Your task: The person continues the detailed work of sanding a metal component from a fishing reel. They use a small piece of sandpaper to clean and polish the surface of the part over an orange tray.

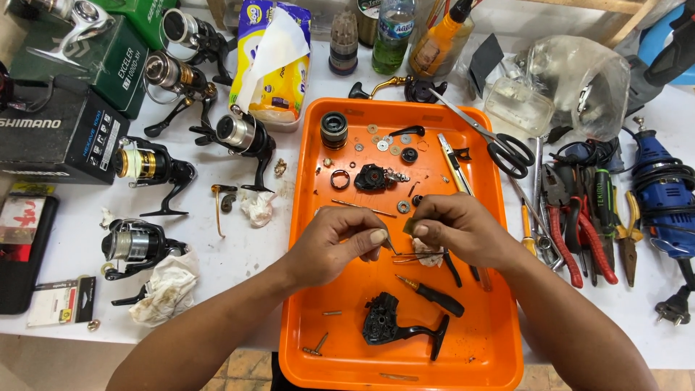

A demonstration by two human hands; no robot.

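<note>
Both of my hands work over an orange tray [486, 340]. My left hand [334, 242] pinches a thin metal tool whose tip points toward a small brass-coloured part. My right hand [452, 226] pinches that small part [410, 226] between thumb and forefinger. Below the hands on the tray lie a black reel body with its foot [394, 327] and a small black-handled screwdriver [433, 295]. Farther back on the tray lie a spool [334, 129], a black gear housing [372, 177], a ring [340, 178] and several small washers.
Several spinning reels [152, 165] stand on the white table to the left, with boxes and crumpled rags. Scissors [499, 145], pliers [572, 232], screwdrivers and a blue rotary tool [662, 195] lie on the right. Bottles and a tissue pack stand at the back.
</note>
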